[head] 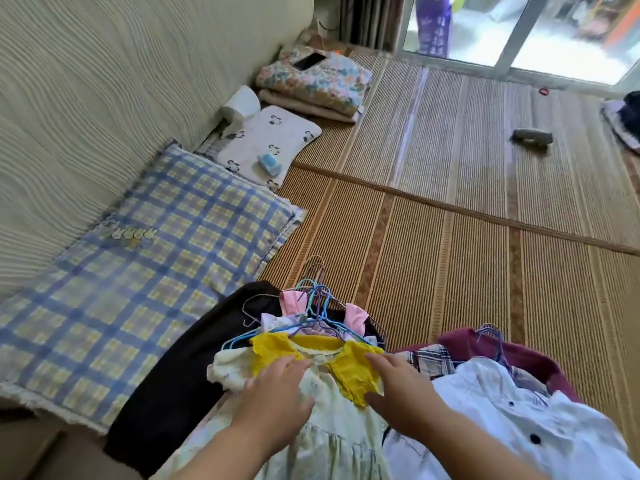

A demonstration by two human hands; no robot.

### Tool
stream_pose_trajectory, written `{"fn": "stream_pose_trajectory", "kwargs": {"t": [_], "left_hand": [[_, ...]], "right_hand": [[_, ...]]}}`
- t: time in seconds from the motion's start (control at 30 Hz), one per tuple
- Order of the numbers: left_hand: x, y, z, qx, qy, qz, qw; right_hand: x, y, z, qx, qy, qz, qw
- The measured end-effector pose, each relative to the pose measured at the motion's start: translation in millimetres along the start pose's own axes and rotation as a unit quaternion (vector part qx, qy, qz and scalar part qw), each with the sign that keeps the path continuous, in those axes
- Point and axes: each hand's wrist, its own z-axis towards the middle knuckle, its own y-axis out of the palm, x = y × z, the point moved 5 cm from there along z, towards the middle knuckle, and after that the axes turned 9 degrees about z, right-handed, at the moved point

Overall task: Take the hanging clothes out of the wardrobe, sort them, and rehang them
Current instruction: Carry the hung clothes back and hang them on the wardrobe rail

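Observation:
A pile of clothes on hangers lies on the woven mat in front of me. On top is a pale floral dress with a yellow lace collar [349, 372]. Under it lie pink and lilac garments with several blue and purple hangers [317, 299], and a black garment [180, 368] spreads to the left. My left hand [277, 400] lies flat on the dress by the collar, fingers straight. My right hand [398, 393] rests on the collar's right side, fingers extended. To the right is a second pile: a white buttoned shirt [512, 420], a plaid piece and a maroon garment [460, 341].
A blue-and-yellow checked cushion [138, 265] lies left against a cream sofa. Beyond it are a small printed pillow [270, 143], folded floral bedding [311, 84] with a phone on top, and a grey object [531, 136] on the woven mat [450, 237]. A glass sliding door is at the far right.

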Motion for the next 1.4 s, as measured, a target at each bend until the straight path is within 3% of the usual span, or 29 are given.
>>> {"fn": "stream_pose_trajectory", "kwargs": {"t": [0.27, 0.6, 0.8, 1.0, 1.13, 1.3, 1.4], "left_hand": [[-11, 59, 87, -0.004, -0.025, 0.010, 1.000], [-24, 98, 112, 0.024, -0.079, -0.027, 0.996], [-14, 60, 105, 0.155, -0.110, -0.116, 0.975], [-19, -1, 87, 0.357, -0.192, -0.118, 0.907], [-14, -19, 89, 0.335, -0.129, -0.132, 0.924], [-14, -31, 81, 0.396, -0.129, -0.252, 0.873], [-18, -25, 79, 0.378, -0.101, -0.288, 0.874]], "right_hand": [[36, 40, 112, -0.011, 0.024, 0.093, 0.995], [72, 72, 159, -0.034, 0.055, 0.026, 0.998], [36, 45, 134, -0.004, -0.050, 0.098, 0.994], [5, 16, 100, 0.021, -0.110, 0.136, 0.984], [-1, 12, 91, 0.013, -0.117, 0.130, 0.985], [-3, 23, 83, -0.011, -0.120, 0.167, 0.979], [-2, 26, 82, -0.029, -0.091, 0.251, 0.963]]}}
